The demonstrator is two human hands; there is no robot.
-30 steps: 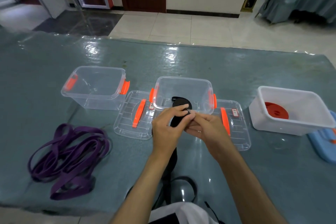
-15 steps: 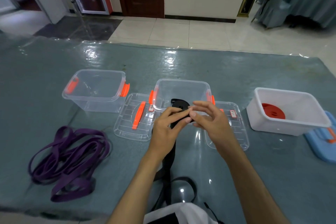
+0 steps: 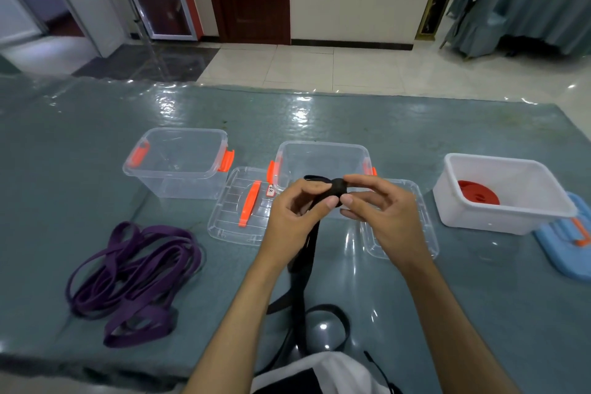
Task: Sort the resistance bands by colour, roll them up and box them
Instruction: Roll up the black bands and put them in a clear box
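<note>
Pinching a small roll of the black band (image 3: 338,186) between them, both hands meet above the middle of the worktop (image 3: 80,144), just near of the middle clear box (image 3: 321,159). The left hand (image 3: 292,217) curls its thumb and fingers round the band where it leaves the roll, and the right hand (image 3: 380,214) holds the roll itself between thumb and forefinger. From the roll the band's loose length hangs down between the forearms and loops on the worktop by the near edge. At near left lies the purple band (image 3: 134,275), a loose untidy heap, well apart from the hands. A second clear box (image 3: 179,160) stands at far left, with a clear lid (image 3: 238,208) flat beside it; another lid (image 3: 415,233) lies partly under the right hand. To the right, a white box (image 3: 499,211) holds a rolled red band (image 3: 476,193), and a blue lid (image 3: 566,240) lies just beside it.
</note>
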